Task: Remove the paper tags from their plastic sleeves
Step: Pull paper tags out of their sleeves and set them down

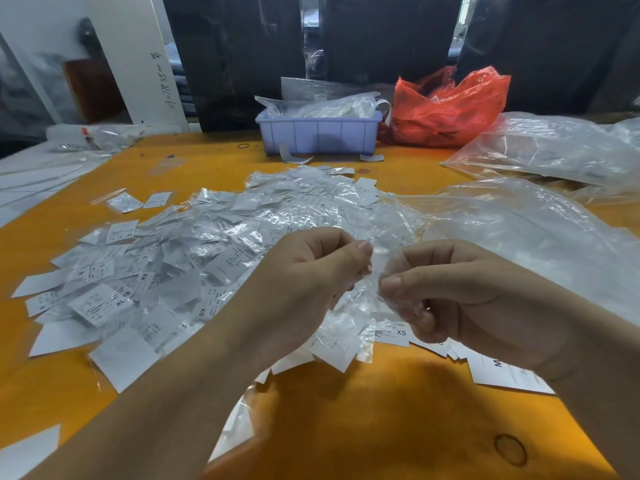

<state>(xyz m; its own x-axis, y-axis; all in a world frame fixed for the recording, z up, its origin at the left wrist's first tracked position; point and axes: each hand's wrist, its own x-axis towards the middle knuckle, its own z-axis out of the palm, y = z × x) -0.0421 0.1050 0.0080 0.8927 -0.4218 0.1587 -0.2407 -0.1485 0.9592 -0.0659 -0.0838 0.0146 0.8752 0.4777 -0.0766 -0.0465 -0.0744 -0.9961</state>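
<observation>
A big heap of white paper tags in clear plastic sleeves [194, 258] covers the orange table [363, 403]. Above its near edge, my left hand [311, 282] and my right hand [460, 289] face each other, each pinching one side of the same clear plastic sleeve [377, 271]. The sleeve is stretched between thumbs and forefingers; I cannot tell whether a tag is inside it. A small stack of bare tags [509, 375], marked with size letters, lies under my right wrist.
A lilac plastic bin [318, 135] with bagged tags stands at the back centre, a red plastic bag [446, 109] to its right. Large clear bags [540, 220] spread over the right side. White boards lean at the far left. An empty sleeve [235, 427] lies near the front edge.
</observation>
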